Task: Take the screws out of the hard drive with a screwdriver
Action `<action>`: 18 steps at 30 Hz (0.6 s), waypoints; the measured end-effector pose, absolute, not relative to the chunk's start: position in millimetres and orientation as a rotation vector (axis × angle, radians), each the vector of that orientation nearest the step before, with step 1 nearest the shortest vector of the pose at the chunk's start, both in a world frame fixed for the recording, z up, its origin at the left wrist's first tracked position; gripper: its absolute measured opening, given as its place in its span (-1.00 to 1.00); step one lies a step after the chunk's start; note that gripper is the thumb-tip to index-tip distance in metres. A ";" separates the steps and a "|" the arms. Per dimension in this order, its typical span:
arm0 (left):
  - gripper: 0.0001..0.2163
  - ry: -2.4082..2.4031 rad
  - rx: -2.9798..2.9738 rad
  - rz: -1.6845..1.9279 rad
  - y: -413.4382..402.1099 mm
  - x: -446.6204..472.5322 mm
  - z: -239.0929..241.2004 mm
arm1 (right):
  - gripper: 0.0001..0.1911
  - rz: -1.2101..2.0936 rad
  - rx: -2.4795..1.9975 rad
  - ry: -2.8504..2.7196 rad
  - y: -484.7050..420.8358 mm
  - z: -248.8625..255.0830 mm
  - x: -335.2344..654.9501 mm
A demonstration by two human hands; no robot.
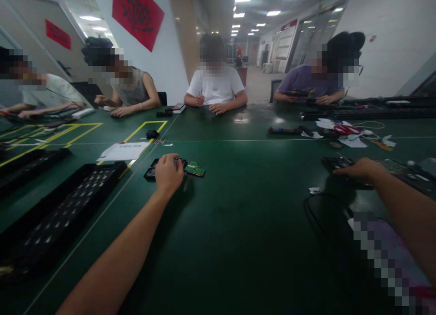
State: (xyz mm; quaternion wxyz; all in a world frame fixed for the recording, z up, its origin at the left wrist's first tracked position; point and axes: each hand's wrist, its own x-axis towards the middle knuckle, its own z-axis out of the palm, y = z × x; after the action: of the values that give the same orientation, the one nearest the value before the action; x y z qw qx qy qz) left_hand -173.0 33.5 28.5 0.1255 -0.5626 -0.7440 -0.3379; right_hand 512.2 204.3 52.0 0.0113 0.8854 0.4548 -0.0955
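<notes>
My left hand (169,172) is out over the table, its fingers curled closed on a small black plastic casing (150,171). A green circuit board (195,169) sticks out from the casing's right side. Off to the right, my right hand (366,170) grips a dark, flat piece (335,164), with the thumb side over its top; its exact kind is hard to make out. More green circuit boards (391,165) lie just beyond that hand. Under it, a black cable (311,210) curves over the tabletop near a small white label (315,190).
Long black trays (117,169) stand at left beside a white paper sheet (124,150). A dark screwdriver-like tool (284,130) and a heap of scraps and wires (347,130) lie at far right. Several people sit across the green table (238,215). A pixelated bag-like item (384,242) is near right.
</notes>
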 end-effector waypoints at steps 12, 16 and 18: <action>-0.25 -2.539 -1.532 -0.572 32.9 -231.9 -0.1 | -0.33 -0.304 2.807 1.435 189.6 55.2 528.3; -0.20 -2.586 -1.542 -0.558 34.9 -230.3 3.3 | -0.45 -0.302 2.779 1.467 190.6 58.8 515.7; -0.22 -2.598 -1.538 -0.577 35.8 -229.4 6.4 | -0.36 -0.321 2.717 1.497 193.3 61.4 499.7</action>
State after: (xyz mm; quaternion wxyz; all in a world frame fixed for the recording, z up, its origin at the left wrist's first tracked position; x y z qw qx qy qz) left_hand -229.4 35.8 6.4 0.0340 -0.5000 -0.8448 -0.1875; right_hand 499.7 193.3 61.4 0.0117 0.8711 0.4800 -0.1029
